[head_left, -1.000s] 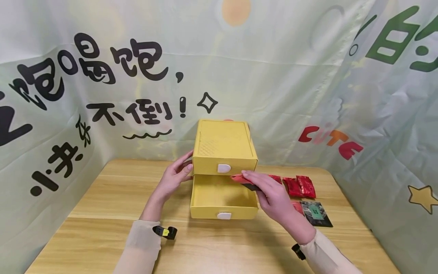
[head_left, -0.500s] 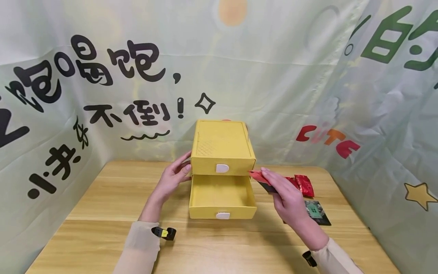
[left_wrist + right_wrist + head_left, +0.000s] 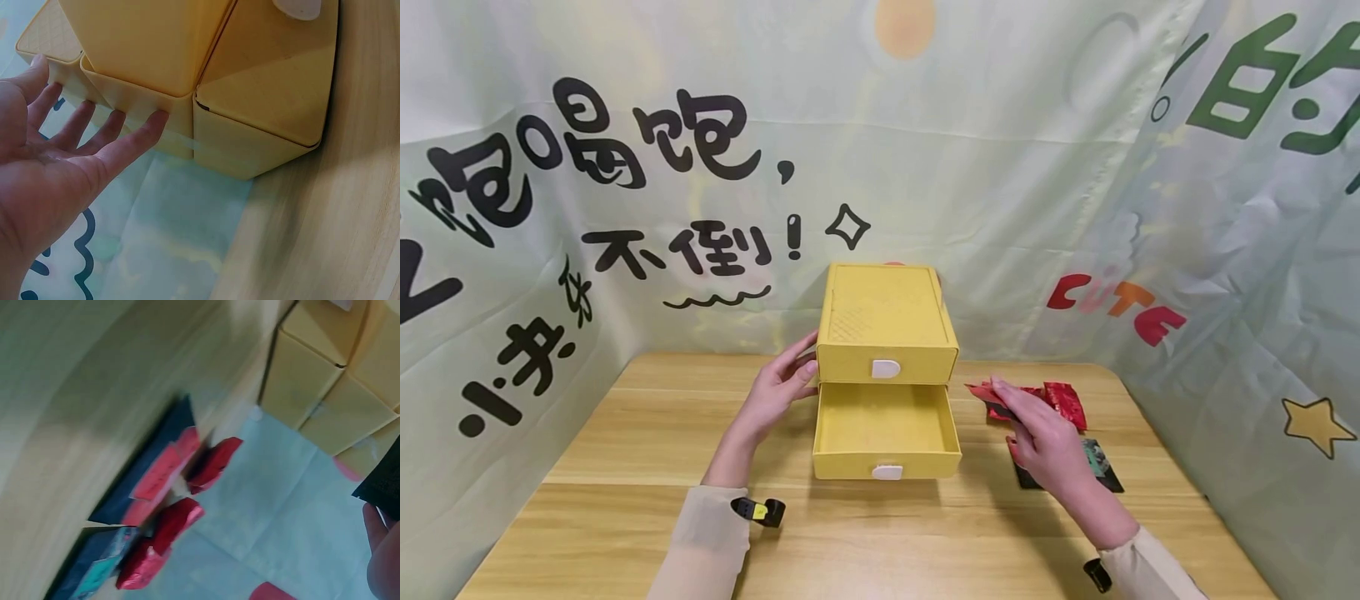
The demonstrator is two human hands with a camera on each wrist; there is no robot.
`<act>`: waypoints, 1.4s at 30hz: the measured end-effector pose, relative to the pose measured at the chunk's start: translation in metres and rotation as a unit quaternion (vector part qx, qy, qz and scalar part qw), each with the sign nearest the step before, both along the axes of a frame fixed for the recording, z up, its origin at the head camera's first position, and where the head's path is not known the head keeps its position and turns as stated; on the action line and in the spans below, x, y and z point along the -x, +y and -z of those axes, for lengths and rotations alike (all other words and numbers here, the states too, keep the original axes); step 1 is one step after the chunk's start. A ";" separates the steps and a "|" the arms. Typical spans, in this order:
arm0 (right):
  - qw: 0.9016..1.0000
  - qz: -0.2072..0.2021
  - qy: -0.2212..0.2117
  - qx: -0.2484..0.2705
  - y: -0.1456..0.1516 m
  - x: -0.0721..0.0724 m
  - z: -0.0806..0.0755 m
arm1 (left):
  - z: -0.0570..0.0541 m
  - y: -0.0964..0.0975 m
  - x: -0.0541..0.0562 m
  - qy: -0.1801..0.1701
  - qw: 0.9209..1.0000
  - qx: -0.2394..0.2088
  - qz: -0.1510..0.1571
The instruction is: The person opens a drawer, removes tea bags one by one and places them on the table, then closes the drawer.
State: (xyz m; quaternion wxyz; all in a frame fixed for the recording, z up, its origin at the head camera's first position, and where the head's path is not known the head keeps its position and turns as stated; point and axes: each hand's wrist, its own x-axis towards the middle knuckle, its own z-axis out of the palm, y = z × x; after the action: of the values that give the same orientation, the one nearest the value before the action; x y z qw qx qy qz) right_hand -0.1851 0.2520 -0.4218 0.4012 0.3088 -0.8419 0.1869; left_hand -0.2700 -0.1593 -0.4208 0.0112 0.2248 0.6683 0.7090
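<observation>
A yellow two-drawer box [image 3: 887,308] stands on the table with its lower drawer [image 3: 850,464] pulled out and its upper drawer [image 3: 842,364] closed. Nothing shows inside the lower drawer. Extended fingers of my left hand [image 3: 777,387] touch the box's left side; in the left wrist view the fingertips of the left hand [image 3: 56,169] meet the yellow wall. To the right of the box, my right hand [image 3: 1051,435] pinches a flat red-and-black packet [image 3: 988,398] above the table. The right wrist view shows only a dark corner of this packet [image 3: 384,484].
Shiny red packets [image 3: 1066,404] lie at the right rear of the wooden table [image 3: 647,508]. In front of them, partly hidden by my right hand, are flat dark packets [image 3: 1103,467], one with a teal label. A printed cloth [image 3: 1000,183] hangs behind the table.
My right hand has moved right and slightly down with the packet, from over the lower drawer to beside the box. The left hand keeps its place on the box.
</observation>
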 end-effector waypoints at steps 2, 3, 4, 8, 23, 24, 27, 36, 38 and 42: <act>0.999 0.020 -0.022 -0.017 0.003 0.000 0.005 | 0.000 0.000 0.000 -0.001 1.000 0.000 0.000; 0.999 0.026 -0.031 -0.024 0.004 0.000 0.007 | 0.000 0.000 0.000 -0.001 1.000 0.000 -0.001; 0.998 0.031 -0.038 -0.030 0.005 0.000 0.010 | 0.000 0.000 0.000 -0.002 1.000 0.000 0.000; 0.995 0.043 -0.071 -0.047 0.007 0.002 0.019 | 0.000 0.000 0.000 -0.004 1.000 0.000 0.000; 0.976 0.059 -0.181 -0.107 0.002 -0.003 0.041 | 0.000 0.001 0.000 -0.004 1.000 -0.002 0.000; 0.973 0.061 -0.190 -0.114 0.002 -0.003 0.041 | 0.000 0.001 0.000 -0.004 1.000 -0.002 0.000; 0.968 0.066 -0.203 -0.135 0.000 -0.002 0.044 | 0.000 0.000 0.000 -0.005 1.000 -0.001 -0.001; 0.952 0.075 -0.244 -0.170 0.000 -0.006 0.050 | 0.000 0.000 -0.001 -0.006 1.000 0.001 -0.002; 0.943 0.078 -0.270 -0.178 0.000 -0.008 0.050 | 0.000 0.000 -0.001 -0.006 1.000 0.001 -0.002; 0.924 0.075 -0.319 -0.196 -0.001 -0.012 0.049 | -0.001 0.001 -0.001 -0.006 1.000 0.001 -0.002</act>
State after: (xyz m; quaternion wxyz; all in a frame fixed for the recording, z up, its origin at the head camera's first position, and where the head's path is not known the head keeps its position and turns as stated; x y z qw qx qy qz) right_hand -0.1734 0.2512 -0.4707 0.0556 0.2406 -0.9660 0.0764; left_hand -0.2686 -0.1584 -0.4197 0.0136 0.2192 0.6697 0.7094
